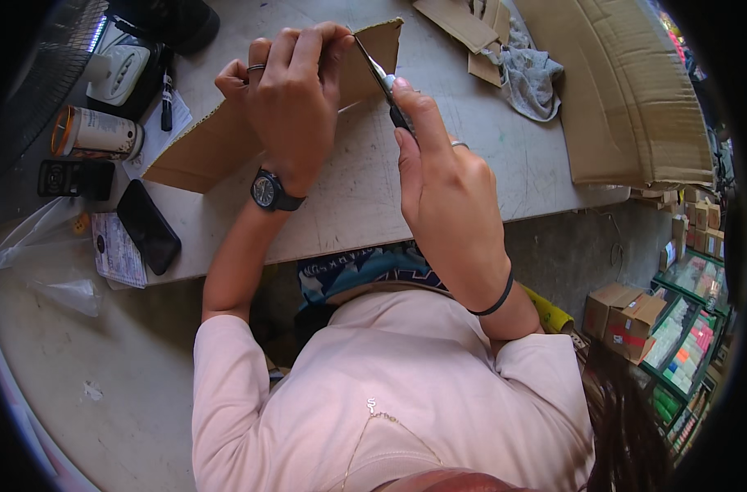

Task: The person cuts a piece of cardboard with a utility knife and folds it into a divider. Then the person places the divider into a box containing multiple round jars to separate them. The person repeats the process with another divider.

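Note:
A brown cardboard sheet point(214, 148) stands on its edge across the table, slanting from near left to far right. My left hand point(291, 111), with a ring and a black watch, is closed on the sheet's upper edge, fingers bent over it. In my right hand point(451, 180) is a utility knife point(383, 80) with a black handle, my index finger stretched along it. The blade points up and left and meets the cardboard's top edge close beside my left fingertips. Part of the sheet is hidden behind my left hand.
A large cardboard box point(624, 90) covers the table's right side, near a grey rag point(529, 82) and cardboard scraps point(464, 25). At left are a phone point(149, 227), a jar point(99, 134), a black marker point(167, 102) and a fan point(50, 57). Shelves with boxes point(624, 320) stand lower right.

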A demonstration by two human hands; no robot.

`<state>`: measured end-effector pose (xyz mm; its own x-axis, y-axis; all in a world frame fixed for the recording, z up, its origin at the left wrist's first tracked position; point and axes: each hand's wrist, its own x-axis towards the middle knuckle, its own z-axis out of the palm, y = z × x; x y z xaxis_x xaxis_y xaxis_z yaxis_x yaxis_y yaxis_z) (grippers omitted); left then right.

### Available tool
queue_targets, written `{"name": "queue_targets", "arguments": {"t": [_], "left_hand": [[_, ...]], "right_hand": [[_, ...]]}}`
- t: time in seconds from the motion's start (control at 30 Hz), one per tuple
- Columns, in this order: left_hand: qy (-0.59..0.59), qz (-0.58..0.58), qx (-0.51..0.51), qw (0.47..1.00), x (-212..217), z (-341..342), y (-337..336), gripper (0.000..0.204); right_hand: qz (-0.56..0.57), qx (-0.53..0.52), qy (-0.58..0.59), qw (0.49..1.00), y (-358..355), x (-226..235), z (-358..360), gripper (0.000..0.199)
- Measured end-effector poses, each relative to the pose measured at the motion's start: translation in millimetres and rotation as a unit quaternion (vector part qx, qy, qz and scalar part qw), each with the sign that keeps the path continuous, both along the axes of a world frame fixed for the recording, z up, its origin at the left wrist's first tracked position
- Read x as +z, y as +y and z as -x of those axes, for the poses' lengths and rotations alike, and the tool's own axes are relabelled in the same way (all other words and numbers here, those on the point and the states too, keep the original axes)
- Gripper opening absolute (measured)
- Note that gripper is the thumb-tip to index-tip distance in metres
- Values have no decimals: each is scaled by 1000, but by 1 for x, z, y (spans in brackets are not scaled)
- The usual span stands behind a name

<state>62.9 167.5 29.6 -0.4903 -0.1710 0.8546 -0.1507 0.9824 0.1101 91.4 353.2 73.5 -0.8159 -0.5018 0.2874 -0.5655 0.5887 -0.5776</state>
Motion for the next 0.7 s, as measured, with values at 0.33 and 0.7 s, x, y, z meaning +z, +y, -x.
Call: {"name": "queue_targets", "arguments": {"t": [0.33, 0.7], "left_hand": [[6, -6, -13, 1000, 0, -5, 5, 10], [17, 5, -14, 1000, -1, -5, 5, 9]], "right_hand": [[-45, -29, -12, 998, -6, 20, -4, 39], [-31, -21, -36, 999, 0, 31, -2, 33]]}}
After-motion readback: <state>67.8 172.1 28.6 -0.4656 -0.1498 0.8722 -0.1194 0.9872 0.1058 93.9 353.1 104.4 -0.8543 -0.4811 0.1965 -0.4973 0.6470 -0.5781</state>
